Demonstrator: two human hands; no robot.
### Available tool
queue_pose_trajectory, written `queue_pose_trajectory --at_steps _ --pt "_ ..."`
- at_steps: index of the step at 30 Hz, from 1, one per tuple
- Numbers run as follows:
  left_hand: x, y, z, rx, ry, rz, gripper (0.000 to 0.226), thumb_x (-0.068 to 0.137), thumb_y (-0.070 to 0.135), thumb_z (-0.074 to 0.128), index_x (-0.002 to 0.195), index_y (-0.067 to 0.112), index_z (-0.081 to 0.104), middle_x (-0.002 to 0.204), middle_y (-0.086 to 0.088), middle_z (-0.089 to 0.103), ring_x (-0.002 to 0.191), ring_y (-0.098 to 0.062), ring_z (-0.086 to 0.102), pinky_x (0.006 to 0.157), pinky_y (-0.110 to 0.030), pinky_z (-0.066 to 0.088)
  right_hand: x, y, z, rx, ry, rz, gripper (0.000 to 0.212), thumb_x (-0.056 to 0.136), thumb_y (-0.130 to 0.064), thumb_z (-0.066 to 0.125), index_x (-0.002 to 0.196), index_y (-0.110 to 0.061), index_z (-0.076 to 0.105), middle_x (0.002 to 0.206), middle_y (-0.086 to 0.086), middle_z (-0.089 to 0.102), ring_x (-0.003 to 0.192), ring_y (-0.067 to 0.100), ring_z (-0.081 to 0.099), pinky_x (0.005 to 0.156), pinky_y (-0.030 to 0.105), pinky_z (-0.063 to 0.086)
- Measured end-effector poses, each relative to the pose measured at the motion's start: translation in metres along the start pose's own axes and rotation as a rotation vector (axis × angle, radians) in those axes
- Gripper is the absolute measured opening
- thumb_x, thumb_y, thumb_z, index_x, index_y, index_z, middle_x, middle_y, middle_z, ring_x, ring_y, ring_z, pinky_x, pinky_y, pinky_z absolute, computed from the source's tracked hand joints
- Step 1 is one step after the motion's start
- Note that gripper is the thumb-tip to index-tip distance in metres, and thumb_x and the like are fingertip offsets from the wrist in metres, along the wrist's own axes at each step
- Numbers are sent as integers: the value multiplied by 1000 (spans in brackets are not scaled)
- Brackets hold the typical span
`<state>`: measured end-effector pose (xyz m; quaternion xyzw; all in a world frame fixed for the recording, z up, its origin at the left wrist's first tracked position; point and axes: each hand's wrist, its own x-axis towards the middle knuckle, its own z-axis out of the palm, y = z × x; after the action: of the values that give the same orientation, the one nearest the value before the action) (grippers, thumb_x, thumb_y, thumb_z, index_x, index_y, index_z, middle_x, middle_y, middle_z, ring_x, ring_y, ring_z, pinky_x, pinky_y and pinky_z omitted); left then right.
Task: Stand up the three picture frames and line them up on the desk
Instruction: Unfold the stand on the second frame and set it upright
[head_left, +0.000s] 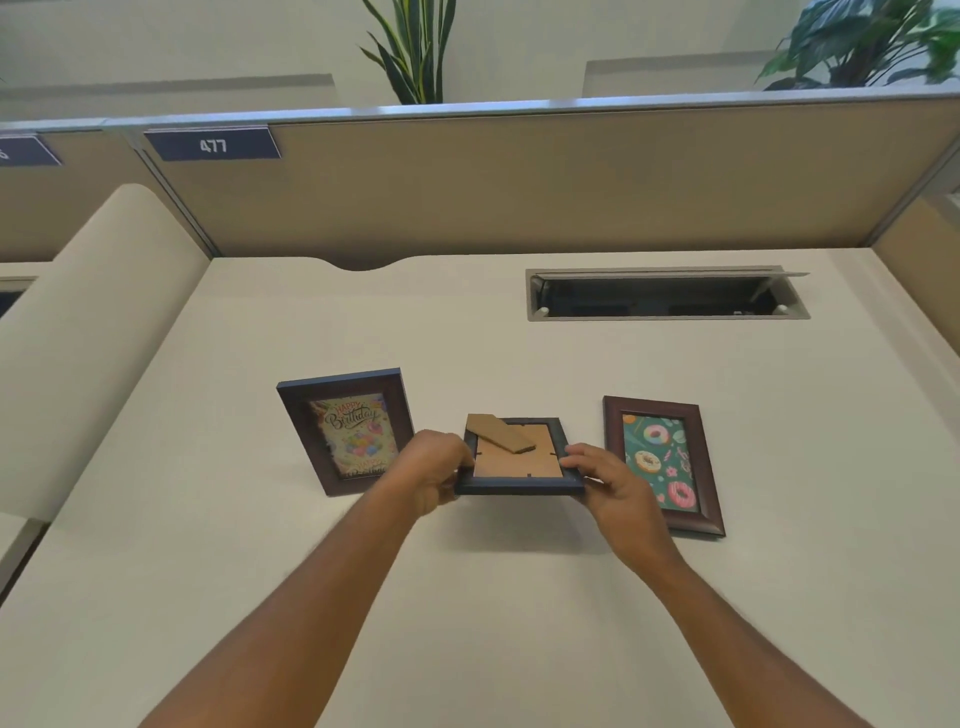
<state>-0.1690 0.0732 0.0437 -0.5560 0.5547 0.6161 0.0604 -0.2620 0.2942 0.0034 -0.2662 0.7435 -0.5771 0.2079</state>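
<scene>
A dark frame is held just above the desk with its brown cardboard back up and its easel flap swung out. My left hand grips its left edge and my right hand grips its right edge. To the left, the birthday-card frame stands upright and faces me. To the right, the doughnut-picture frame lies on the desk face up, partly behind my right hand.
An open cable hatch is sunk into the desk at the back right. A tan partition with a "477" label closes the rear. A rounded side panel borders the left. Plants rise behind the partition.
</scene>
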Motion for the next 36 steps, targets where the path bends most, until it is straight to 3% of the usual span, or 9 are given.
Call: queue_pose_trajectory --at_steps 3,6,9,16,19,21,24,29,36 --pt "4 13 4 53 16 45 14 76 -3 61 89 3 63 100 -14 57 92 -26 57 60 -33 52 6 -2 -2 -10 40 -109 45 84 12 63 105 -28 73 115 -10 69 112 5 61 96 16 45" --pt "10 24 9 90 11 69 6 84 12 63 90 10 62 97 -10 57 84 -21 54 68 -33 51 13 -5 -2 74 51 -89 46 86 11 61 104 -29 75 109 -11 71 111 12 63 93 20 50" --pt "18 30 11 90 -3 56 18 86 18 62 101 10 65 100 -9 59 83 -20 54 69 -32 47 17 -11 -4 118 48 -90 48 87 11 59 101 -31 75 105 -10 71 106 13 65 88 19 52" --pt "32 42 8 111 -85 62 39 86 26 68 122 11 60 123 -8 60 116 -25 54 100 -40 44 34 -20 -11 121 92 -68 51 88 9 59 94 -39 75 95 -16 73 91 5 68 82 16 52" --pt "34 53 9 40 -100 108 35 88 25 67 118 9 61 120 -8 62 111 -25 58 100 -39 44 44 -24 -14 65 84 -67 47 89 4 58 98 -40 73 88 -21 72 82 1 66 75 11 49" --pt "35 59 11 -104 -110 166 22 90 20 63 107 6 65 109 -12 67 96 -24 63 87 -36 47 51 -27 -16 26 68 -54 39 90 -1 58 103 -34 73 85 -22 71 79 -1 64 72 9 47" --pt "34 60 13 -334 -164 201 25 92 22 59 111 6 63 89 -14 71 77 -27 65 69 -37 49 66 -33 -18 -22 35 -16 26 92 -9 59 104 -27 73 86 -20 72 80 -5 62 67 8 47" --pt "36 51 19 -373 -150 291 30 95 24 40 85 16 68 88 -8 73 95 -31 69 87 -47 52 90 -42 -15 -133 48 71 17 95 -17 57 96 -30 68 82 -17 69 69 -4 61 55 8 45" --pt "36 47 20 -354 -95 266 37 102 30 33 99 22 69 99 -5 77 98 -28 71 94 -53 55 113 -45 -8 -220 25 170 17 97 -23 54 109 -22 67 86 -10 67 78 9 62 61 19 46"
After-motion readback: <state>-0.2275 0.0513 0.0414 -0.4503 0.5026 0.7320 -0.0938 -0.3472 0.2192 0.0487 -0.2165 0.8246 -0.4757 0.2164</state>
